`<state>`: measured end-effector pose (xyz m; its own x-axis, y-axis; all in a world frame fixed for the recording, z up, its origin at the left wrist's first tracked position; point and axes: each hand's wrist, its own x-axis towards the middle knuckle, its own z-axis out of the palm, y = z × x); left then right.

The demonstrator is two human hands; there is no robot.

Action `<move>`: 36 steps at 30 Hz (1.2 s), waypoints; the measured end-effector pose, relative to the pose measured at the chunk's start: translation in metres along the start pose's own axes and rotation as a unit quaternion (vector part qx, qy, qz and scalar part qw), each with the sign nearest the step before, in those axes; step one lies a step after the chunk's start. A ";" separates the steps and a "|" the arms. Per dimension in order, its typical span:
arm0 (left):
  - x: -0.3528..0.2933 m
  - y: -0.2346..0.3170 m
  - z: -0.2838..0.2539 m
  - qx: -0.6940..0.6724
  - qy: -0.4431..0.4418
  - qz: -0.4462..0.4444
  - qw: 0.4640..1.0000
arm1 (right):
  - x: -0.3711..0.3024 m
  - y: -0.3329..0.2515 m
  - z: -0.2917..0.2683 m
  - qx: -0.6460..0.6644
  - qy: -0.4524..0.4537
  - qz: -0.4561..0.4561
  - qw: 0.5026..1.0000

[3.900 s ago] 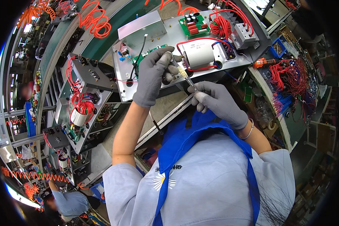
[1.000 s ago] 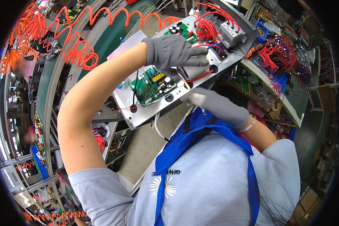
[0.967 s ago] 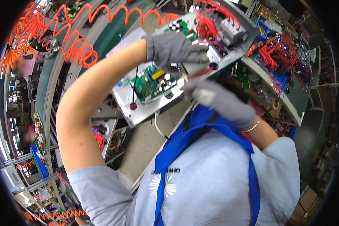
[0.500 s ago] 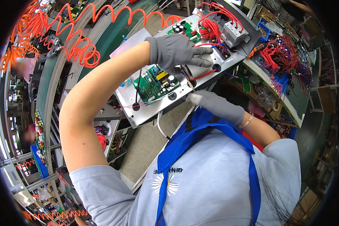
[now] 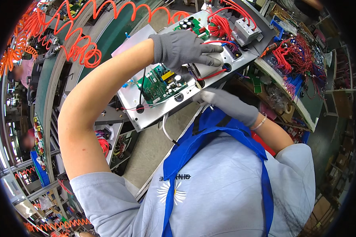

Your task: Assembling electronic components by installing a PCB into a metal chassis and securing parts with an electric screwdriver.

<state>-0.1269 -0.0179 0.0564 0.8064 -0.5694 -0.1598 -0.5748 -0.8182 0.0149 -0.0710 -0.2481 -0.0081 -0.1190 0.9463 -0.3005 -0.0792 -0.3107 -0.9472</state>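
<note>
A metal panel [image 5: 146,120] carries a green circuit board [image 5: 156,89], red wires [image 5: 214,74] and a terminal block [image 5: 246,31]. My left hand [image 5: 186,49], in a grey glove, lies over the middle of the panel. Its fingers stretch to the right across a pale flat part, and the thumb is hidden. At the panel's near edge, my gloved right hand [image 5: 225,103] is closed, fingertips together. A thin pale strip [image 5: 198,85] runs from beside a round hole down to those fingertips. What exactly the strip is cannot be made out.
Coiled orange air hoses [image 5: 83,51] hang at the upper left. To the right stands a bench [image 5: 288,89] heaped with red and blue wires [image 5: 296,59]. A white cable [image 5: 167,128] drops from the panel's near edge. Another person [image 5: 25,73] is at the far left.
My right hand has shifted slightly, and its fingertips have turned down a little at the panel's edge. The left hand stays over the same part. The whole view has drifted slightly.
</note>
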 end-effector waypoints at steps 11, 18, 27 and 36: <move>-0.004 -0.002 0.010 -0.004 0.039 0.007 0.999 | -0.013 -0.009 -0.003 -0.021 -0.044 -0.003 0.999; -0.001 0.006 -0.005 0.007 -0.007 -0.010 1.000 | -0.008 0.003 -0.002 -0.038 -0.008 0.077 0.996; -0.002 0.003 0.003 -0.004 0.006 -0.019 1.000 | -0.016 -0.020 0.000 -0.051 -0.031 -0.030 0.998; -0.002 -0.003 0.010 -0.022 0.032 -0.004 0.999 | -0.020 -0.034 0.000 -0.056 -0.028 -0.068 0.996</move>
<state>-0.1276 -0.0134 0.0464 0.8190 -0.5657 -0.0957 -0.5629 -0.8246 0.0570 -0.0658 -0.2562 0.0303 -0.1709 0.9715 -0.1643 0.0124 -0.1646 -0.9863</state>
